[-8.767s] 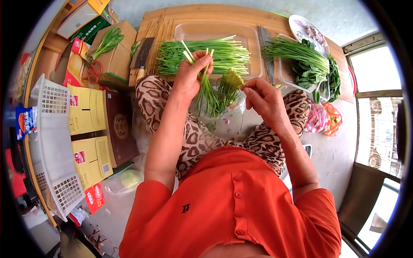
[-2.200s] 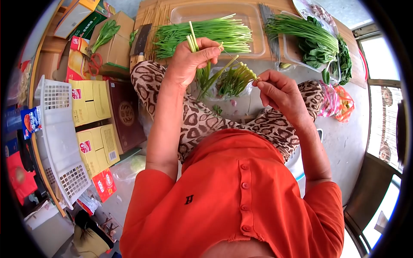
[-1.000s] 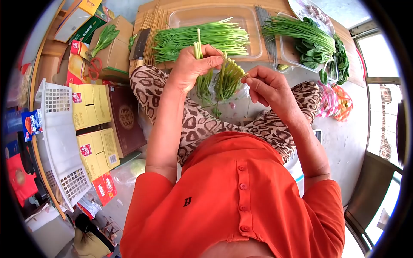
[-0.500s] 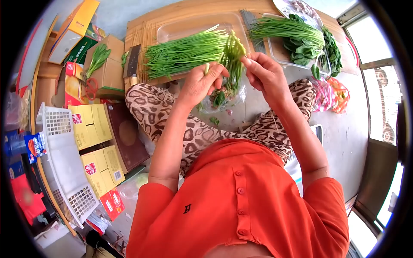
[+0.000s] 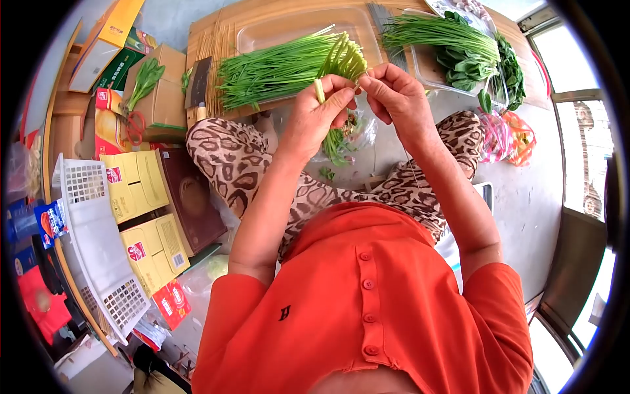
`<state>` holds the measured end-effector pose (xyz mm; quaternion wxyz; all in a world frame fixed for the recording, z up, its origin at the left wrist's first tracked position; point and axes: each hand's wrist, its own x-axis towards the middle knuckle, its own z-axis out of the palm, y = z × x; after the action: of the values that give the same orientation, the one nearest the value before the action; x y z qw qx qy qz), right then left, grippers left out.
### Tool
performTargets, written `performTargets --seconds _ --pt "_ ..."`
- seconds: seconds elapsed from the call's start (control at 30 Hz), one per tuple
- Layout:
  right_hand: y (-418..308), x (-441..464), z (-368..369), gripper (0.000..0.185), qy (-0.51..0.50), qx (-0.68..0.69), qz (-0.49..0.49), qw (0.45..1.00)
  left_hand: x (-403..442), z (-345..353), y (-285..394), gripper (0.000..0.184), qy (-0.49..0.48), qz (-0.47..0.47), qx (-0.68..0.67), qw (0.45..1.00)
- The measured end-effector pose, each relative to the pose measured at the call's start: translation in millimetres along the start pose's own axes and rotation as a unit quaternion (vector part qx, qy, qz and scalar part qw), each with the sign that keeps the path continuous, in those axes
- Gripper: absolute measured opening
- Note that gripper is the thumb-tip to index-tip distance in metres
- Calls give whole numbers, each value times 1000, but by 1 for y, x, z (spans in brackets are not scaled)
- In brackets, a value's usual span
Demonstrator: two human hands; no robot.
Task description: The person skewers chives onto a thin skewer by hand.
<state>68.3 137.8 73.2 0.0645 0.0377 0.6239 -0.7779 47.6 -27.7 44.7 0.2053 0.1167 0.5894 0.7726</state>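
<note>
My left hand (image 5: pixel 321 111) is closed round a few green stalks, whose pale ends stick up between thumb and fingers. Close beside it, my right hand (image 5: pixel 397 98) pinches the end of a threaded bunch of green stalks (image 5: pixel 344 60), probably on a thin skewer. The fingertips of both hands nearly touch. Behind the hands, a large heap of long green stalks (image 5: pixel 262 75) lies in a clear plastic tray (image 5: pixel 308 20). Below them a clear plastic bag (image 5: pixel 364 131) with green scraps is between my knees.
Wooden sticks (image 5: pixel 213 46) and a cleaver (image 5: pixel 197 82) lie at the table's left. Metal skewers (image 5: pixel 388 39) separate the tray from more greens (image 5: pixel 459 56). At left are red scissors (image 5: pixel 135 127), yellow boxes (image 5: pixel 134 187) and a white basket (image 5: pixel 92 223); pink and orange bags (image 5: pixel 502 136) rest right.
The threaded bunch has risen from below my hands to above them, over the heap. My right hand has moved up and closer to my left. The view has shifted, so the table appears tilted.
</note>
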Motion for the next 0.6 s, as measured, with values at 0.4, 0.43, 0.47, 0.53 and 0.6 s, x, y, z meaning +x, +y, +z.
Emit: performTargets --seconds 0.4,0.43,0.47,0.53,0.6 --pt "-10 -42 -10 16 -58 -145 10 988 7 -37 12 19 106 26 -132 985" --pt "-9 -43 -11 16 -64 -152 0 986 9 -36 12 18 115 34 -132 984" --pt "-9 -43 -11 16 -62 -152 0 986 10 -34 12 17 124 40 -132 983" --pt "-10 -42 -11 15 -69 -142 1 988 12 -35 9 17 120 46 -124 984" --pt "-9 -42 -10 14 -70 -137 1 988 13 -35 9 18 114 53 -115 985"
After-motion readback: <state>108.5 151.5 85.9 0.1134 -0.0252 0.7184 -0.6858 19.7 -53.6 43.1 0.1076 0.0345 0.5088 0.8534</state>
